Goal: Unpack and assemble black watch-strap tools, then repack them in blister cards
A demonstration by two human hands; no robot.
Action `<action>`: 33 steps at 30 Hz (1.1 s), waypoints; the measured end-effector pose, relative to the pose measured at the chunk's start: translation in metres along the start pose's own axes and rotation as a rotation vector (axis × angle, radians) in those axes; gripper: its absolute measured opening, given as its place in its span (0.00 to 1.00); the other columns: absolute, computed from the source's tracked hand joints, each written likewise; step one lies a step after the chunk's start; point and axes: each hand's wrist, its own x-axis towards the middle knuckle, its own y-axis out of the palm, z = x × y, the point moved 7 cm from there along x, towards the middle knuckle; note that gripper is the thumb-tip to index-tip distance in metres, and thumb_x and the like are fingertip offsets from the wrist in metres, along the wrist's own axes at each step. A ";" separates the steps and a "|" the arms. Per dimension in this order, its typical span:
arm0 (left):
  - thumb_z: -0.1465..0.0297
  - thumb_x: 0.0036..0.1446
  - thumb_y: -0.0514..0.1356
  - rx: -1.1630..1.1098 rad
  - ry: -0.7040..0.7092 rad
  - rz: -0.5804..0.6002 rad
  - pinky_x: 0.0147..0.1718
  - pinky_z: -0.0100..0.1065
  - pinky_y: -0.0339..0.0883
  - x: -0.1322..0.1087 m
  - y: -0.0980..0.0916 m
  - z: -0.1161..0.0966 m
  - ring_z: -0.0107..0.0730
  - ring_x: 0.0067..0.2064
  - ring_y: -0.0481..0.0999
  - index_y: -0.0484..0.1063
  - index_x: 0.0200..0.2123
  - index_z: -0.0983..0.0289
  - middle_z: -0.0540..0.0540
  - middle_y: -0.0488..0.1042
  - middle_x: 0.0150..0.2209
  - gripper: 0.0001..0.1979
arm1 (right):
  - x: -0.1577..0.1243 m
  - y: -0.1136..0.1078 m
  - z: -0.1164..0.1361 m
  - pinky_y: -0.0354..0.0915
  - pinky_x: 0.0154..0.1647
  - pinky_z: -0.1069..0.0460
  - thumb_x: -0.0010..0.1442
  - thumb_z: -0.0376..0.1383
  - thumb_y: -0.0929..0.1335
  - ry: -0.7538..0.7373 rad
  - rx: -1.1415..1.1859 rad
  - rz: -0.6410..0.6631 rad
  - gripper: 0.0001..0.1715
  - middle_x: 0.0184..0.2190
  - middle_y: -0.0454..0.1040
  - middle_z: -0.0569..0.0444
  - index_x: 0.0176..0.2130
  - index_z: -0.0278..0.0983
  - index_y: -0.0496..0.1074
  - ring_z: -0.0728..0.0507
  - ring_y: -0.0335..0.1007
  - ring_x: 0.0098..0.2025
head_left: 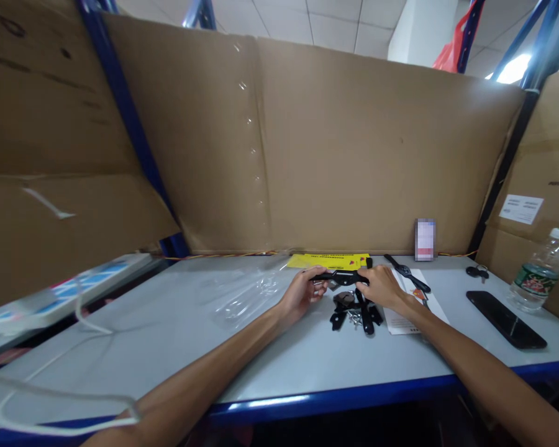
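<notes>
Between my two hands a long black bracket-like part is held level, just above the table. My left hand is closed on its left end, thumb on top. The fingers of my right hand grip its right end and hide part of it. Below it lies a pile of black plastic parts with small silver screws and a round dark piece. Right of the pile, a printed white sheet lies partly under my right forearm.
Clear plastic bags and a yellow printed card lie behind and left. A black watch-like item, keys, a phone and a water bottle are rightward. At left are a power strip and white cable. Cardboard walls the back.
</notes>
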 end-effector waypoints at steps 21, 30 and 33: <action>0.68 0.52 0.63 -0.089 -0.086 -0.053 0.14 0.22 0.50 -0.001 -0.001 0.007 0.20 0.18 0.64 0.70 0.35 0.66 0.51 0.71 0.22 0.09 | 0.000 -0.005 -0.005 0.62 0.38 0.53 0.59 0.36 0.65 0.010 0.025 -0.065 0.14 0.40 0.82 0.50 0.39 0.39 0.80 0.41 0.78 0.42; 0.70 0.55 0.62 -0.117 -0.084 0.011 0.14 0.20 0.52 -0.004 0.006 0.008 0.19 0.19 0.66 0.70 0.37 0.66 0.53 0.74 0.26 0.07 | 0.000 -0.013 -0.010 0.63 0.39 0.53 0.59 0.36 0.65 0.035 0.004 -0.090 0.17 0.43 0.81 0.51 0.44 0.41 0.80 0.41 0.77 0.43; 0.68 0.56 0.63 -0.094 -0.052 0.010 0.14 0.20 0.52 -0.003 0.005 0.006 0.19 0.20 0.66 0.70 0.37 0.66 0.53 0.74 0.26 0.09 | 0.000 -0.011 -0.010 0.63 0.40 0.53 0.59 0.37 0.65 0.039 0.002 -0.064 0.17 0.42 0.82 0.50 0.44 0.41 0.80 0.41 0.77 0.43</action>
